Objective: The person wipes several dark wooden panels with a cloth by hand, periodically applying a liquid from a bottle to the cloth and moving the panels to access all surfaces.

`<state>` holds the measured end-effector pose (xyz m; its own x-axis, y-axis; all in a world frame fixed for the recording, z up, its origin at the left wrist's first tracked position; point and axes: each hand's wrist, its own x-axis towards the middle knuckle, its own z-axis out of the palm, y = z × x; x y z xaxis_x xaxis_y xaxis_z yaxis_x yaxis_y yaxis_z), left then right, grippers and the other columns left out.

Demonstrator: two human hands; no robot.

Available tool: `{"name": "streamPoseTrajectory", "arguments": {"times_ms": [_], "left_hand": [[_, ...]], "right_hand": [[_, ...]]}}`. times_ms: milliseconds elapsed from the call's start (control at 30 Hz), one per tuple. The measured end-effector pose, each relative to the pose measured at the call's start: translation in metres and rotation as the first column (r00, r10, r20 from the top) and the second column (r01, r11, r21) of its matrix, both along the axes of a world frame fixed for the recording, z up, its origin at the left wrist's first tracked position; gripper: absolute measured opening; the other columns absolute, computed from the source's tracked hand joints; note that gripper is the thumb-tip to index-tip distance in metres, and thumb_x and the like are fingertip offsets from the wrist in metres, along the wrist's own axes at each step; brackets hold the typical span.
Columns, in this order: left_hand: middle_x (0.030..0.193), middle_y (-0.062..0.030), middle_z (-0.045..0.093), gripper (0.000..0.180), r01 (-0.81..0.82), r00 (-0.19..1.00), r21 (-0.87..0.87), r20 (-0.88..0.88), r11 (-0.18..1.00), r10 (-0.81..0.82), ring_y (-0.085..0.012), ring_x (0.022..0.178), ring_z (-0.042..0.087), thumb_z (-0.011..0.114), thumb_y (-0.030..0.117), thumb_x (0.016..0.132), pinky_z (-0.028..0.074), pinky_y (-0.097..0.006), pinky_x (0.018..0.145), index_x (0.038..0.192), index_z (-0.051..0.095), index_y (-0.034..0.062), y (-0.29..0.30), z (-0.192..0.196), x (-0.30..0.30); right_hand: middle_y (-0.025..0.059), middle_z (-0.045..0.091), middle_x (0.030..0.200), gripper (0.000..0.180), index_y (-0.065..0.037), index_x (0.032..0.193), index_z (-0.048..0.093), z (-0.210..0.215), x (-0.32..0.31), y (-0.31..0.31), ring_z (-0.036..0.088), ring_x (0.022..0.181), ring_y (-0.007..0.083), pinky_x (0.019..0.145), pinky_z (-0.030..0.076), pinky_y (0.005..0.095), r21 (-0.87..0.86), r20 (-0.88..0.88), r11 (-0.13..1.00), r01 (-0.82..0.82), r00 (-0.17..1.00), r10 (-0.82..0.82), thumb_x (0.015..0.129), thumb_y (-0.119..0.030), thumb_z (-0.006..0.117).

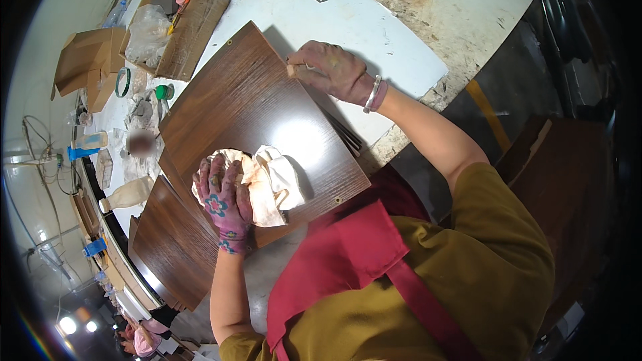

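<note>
The gloved left hand (226, 204), fingers slightly parted, rests on a crumpled white cloth (274, 184) atop a brown panel (227, 97) at the table's (478, 17) near edge. The gloved right hand (342, 75) curls narrowly beside the panel's right edge; whether it holds anything, I cannot tell. An open carton (194, 40) stands farther, toward the table's left edge.

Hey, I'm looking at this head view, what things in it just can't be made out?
All in the head view:
Brown panel, patch under the cloth: covered by cloth and left hand.
Left palm: hidden behind the hand's back.
Small tip at the right hand: too small to tell glove from held object.
Cardboard box, deeper contents: blocked by its wall and clear bag.
Dark round patch: blurred.
</note>
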<state>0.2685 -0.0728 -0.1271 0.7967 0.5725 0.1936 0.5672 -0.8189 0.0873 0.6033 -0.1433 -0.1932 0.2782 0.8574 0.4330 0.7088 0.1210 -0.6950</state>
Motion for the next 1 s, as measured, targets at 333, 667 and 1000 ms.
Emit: {"name": "streamPoseTrajectory", "arguments": {"times_ms": [333,667,1000], "left_hand": [[0.132,-0.0133,0.056,0.04,0.007,1.0,-0.036,0.01,0.999,-0.006,-0.0392,0.129,0.043,0.058,0.027,0.078,0.024,-0.056,0.113,0.114,0.068,0.0131,0.003,0.001,0.0],[0.132,-0.0157,0.056,0.039,0.026,0.999,-0.012,0.021,1.0,-0.026,-0.0402,0.128,0.044,0.053,0.025,0.082,0.025,-0.055,0.112,0.115,0.067,0.0104,0.002,0.007,0.007],[0.132,-0.0134,0.056,0.039,0.044,0.999,-0.019,0.021,0.999,-0.043,-0.0404,0.129,0.043,0.054,0.029,0.083,0.024,-0.056,0.112,0.117,0.067,0.0123,0.006,0.002,0.001]], "right_hand": [[0.0079,0.062,0.109,0.028,-0.013,0.11,0.064,0.009,0.038,0.086,0.061,0.1,0.0284,0.088,0.05,0.039,-0.096,-0.023,0.995,-0.038,0.999,0.036,0.094,-0.035,0.056],[0.0112,0.062,0.116,0.043,-0.013,0.113,0.063,0.028,0.02,0.042,0.063,0.103,0.0256,0.088,0.051,0.0356,-0.377,-0.178,0.924,-0.065,0.984,-0.004,0.096,-0.05,0.051],[0.0108,0.063,0.117,0.043,-0.01,0.114,0.065,0.003,0.04,0.119,0.061,0.106,0.0276,0.094,0.048,0.0376,-0.059,-0.116,0.996,0.06,0.991,-0.067,0.094,-0.046,0.053]]}}
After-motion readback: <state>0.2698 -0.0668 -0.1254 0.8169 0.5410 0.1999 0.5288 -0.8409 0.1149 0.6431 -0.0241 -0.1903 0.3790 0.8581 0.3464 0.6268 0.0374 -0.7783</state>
